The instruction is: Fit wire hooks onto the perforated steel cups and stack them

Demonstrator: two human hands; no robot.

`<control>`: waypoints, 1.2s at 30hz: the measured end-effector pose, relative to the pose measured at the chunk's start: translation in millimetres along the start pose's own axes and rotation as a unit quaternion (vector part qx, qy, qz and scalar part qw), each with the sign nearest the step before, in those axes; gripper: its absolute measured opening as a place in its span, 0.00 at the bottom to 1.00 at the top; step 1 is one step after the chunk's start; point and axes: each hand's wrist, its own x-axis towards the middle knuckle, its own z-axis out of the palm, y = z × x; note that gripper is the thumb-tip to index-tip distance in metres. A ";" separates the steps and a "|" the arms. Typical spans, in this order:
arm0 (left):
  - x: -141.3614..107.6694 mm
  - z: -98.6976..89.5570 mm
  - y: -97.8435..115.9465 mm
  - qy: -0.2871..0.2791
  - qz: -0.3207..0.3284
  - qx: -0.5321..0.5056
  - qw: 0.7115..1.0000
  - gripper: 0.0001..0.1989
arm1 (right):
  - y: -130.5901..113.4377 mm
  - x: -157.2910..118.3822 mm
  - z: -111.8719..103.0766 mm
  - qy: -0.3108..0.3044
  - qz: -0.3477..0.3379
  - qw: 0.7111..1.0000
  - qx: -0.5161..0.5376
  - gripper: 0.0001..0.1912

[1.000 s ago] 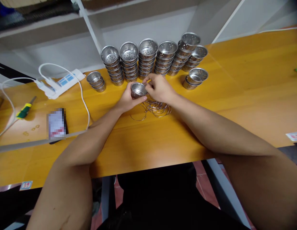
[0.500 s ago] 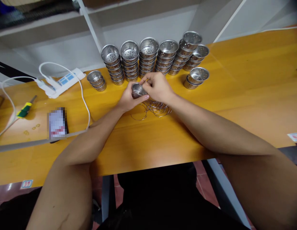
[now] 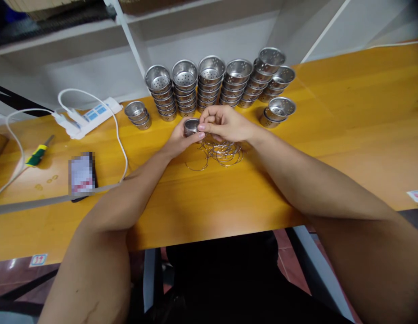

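Pale shelving [image 3: 171, 11] stands behind the far edge of a yellow-brown table [image 3: 195, 202]. Toward the table's left edge lie a green-and-yellow screwdriver [image 3: 36, 155] and, nearer the front, a phone [image 3: 83, 175] with its screen blurred out. Farther back, a white power strip [image 3: 100, 112] has cables plugged in, and just right of it stands a short stack of perforated metal cups [image 3: 137, 116]. Near the middle, the left hand [image 3: 178, 138] grasps a single metal cup [image 3: 191, 126], held in front of the tall cup stacks [image 3: 158, 90] that line the far edge. The right hand [image 3: 229, 123] has its fingers bent at the cup's right side; whether they grip the rim or a wire, I cannot tell. Its thumb has just come round close to the left thumb, which suggests that the close fingertip work is now at the near side of the rim. Below the hands lies a loose tangle of thin wire rings [image 3: 225, 155], one ring reaching out to the left. Farther right, in front of the stacks at that end, sits a low pair of cups [image 3: 279, 110], one tilted in the other.
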 end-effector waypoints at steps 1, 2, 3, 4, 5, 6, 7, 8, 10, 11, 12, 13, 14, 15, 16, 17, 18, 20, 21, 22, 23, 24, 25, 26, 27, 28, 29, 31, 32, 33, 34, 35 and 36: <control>-0.1 -0.2 -0.3 0.001 0.012 0.013 1.000 0.51 | 2.0 0.6 0.8 0.001 -0.003 1.000 0.006 0.44; -0.2 -0.4 -0.8 0.002 0.023 0.028 0.999 0.52 | 4.0 1.3 1.5 0.001 -0.007 1.000 0.010 0.44; -0.3 -0.6 -1.6 0.002 0.032 0.040 0.999 0.53 | 5.8 2.0 2.2 0.001 -0.009 1.000 0.013 0.45; -0.3 -0.9 -2.6 0.001 0.038 0.048 0.998 0.53 | 7.3 2.6 2.5 0.000 -0.010 1.000 0.016 0.45; -0.4 -1.2 -3.8 -0.001 0.040 0.053 0.998 0.53 | 8.5 3.0 2.5 -0.002 -0.009 1.000 0.019 0.46; -0.5 -1.5 -5.1 -0.004 0.042 0.056 0.998 0.53 | 9.3 3.3 2.4 -0.002 -0.007 1.000 0.023 0.47; -0.6 -2.0 -6.4 -0.005 0.044 0.059 0.997 0.53 | 9.8 3.4 2.2 -0.002 -0.004 1.000 0.025 0.47; -0.6 -2.5 -7.7 -0.006 0.046 0.063 0.997 0.53 | 10.1 3.4 2.0 0.001 -0.002 1.000 0.028 0.47; -0.7 -3.6 -9.8 -0.008 0.053 0.074 0.996 0.52 | 10.3 3.2 2.0 0.009 0.000 0.999 0.031 0.47; -0.6 -4.3 -10.5 -0.008 0.057 0.080 0.995 0.51 | 10.3 3.1 2.2 0.012 0.002 0.999 0.031 0.47; -0.5 -4.8 -11.0 -0.010 0.060 0.085 0.995 0.51 | 10.3 3.0 2.5 0.016 0.004 0.999 0.031 0.47; -0.4 -5.4 -11.2 -0.012 0.064 0.089 0.994 0.50 | 10.4 2.9 2.8 0.017 0.006 0.999 0.030 0.47; -0.2 -5.9 -11.3 -0.014 0.068 0.091 0.993 0.50 | 10.4 2.7 3.1 0.018 0.008 0.999 0.028 0.47; 0.0 -6.3 -11.2 -0.015 0.070 0.093 0.993 0.49 | 10.3 2.5 3.3 0.018 0.011 0.999 0.025 0.47; 0.1 -6.7 -11.1 -0.016 0.071 0.095 0.993 0.49 | 10.3 2.3 3.4 0.019 0.013 0.999 0.022 0.46; 0.2 -7.0 -10.9 -0.016 0.070 0.096 0.993 0.49 | 10.1 2.1 3.5 0.020 0.014 1.000 0.019 0.46; 0.3 -7.3 -10.7 -0.015 0.068 0.096 0.993 0.49 | 9.9 1.8 3.5 0.022 0.015 0.999 0.017 0.46; 0.2 -7.6 -10.3 -0.015 0.061 0.098 0.993 0.50 | 9.6 1.3 3.8 0.027 0.016 0.999 0.017 0.46; 0.0 -7.7 -10.0 -0.015 0.059 0.099 0.993 0.50 | 9.5 1.0 4.1 0.028 0.018 0.999 0.018 0.46; -0.3 -7.7 -9.6 -0.015 0.057 0.100 0.993 0.50 | 9.4 0.8 4.6 0.029 0.019 0.999 0.021 0.46; -0.6 -7.6 -9.1 -0.016 0.057 0.099 0.993 0.50 | 9.3 0.6 5.1 0.030 0.020 0.999 0.026 0.46; -0.9 -7.4 -8.7 -0.018 0.057 0.097 0.993 0.50 | 9.2 0.5 5.8 0.031 0.022 0.999 0.031 0.46; -1.2 -7.2 -8.4 -0.020 0.057 0.093 0.994 0.50 | 9.0 0.3 6.4 0.031 0.024 0.999 0.035 0.46; -1.3 -7.1 -8.3 -0.023 0.057 0.089 0.994 0.49 | 8.5 0.0 6.9 0.031 0.025 0.998 0.040 0.46; -1.3 -7.1 -8.6 -0.026 0.055 0.086 0.994 0.49 | 7.9 -0.3 7.2 0.030 0.026 0.998 0.041 0.46; -1.0 -7.2 -9.3 -0.027 0.054 0.085 0.995 0.49 | 7.0 -0.6 7.0 0.031 0.027 0.998 0.038 0.46; -0.6 -7.6 -10.4 -0.025 0.053 0.086 0.995 0.50 | 6.0 -1.0 6.4 0.036 0.027 0.999 0.029 0.45; 0.9 -8.8 -13.7 -0.016 0.053 0.091 0.994 0.52 | 3.6 -2.1 3.3 0.072 0.013 0.997 -0.012 0.43; 1.7 -9.6 -15.7 -0.009 0.053 0.094 0.994 0.53 | 2.6 -2.8 0.9 0.099 0.001 0.994 -0.045 0.41; 2.6 -10.4 -17.8 -0.002 0.052 0.096 0.994 0.54 | 1.9 -3.5 -2.0 0.122 -0.012 0.989 -0.084 0.39; 3.5 -11.2 -19.8 0.005 0.050 0.098 0.994 0.55 | 1.6 -4.3 -5.2 0.139 -0.024 0.982 -0.124 0.36; 4.3 -12.0 -21.7 0.012 0.047 0.099 0.994 0.56 | 1.7 -5.2 -8.6 0.146 -0.034 0.975 -0.163 0.32; 5.1 -12.7 -23.4 0.016 0.043 0.100 0.994 0.57 | 2.2 -6.0 -11.9 0.145 -0.041 0.968 -0.198 0.29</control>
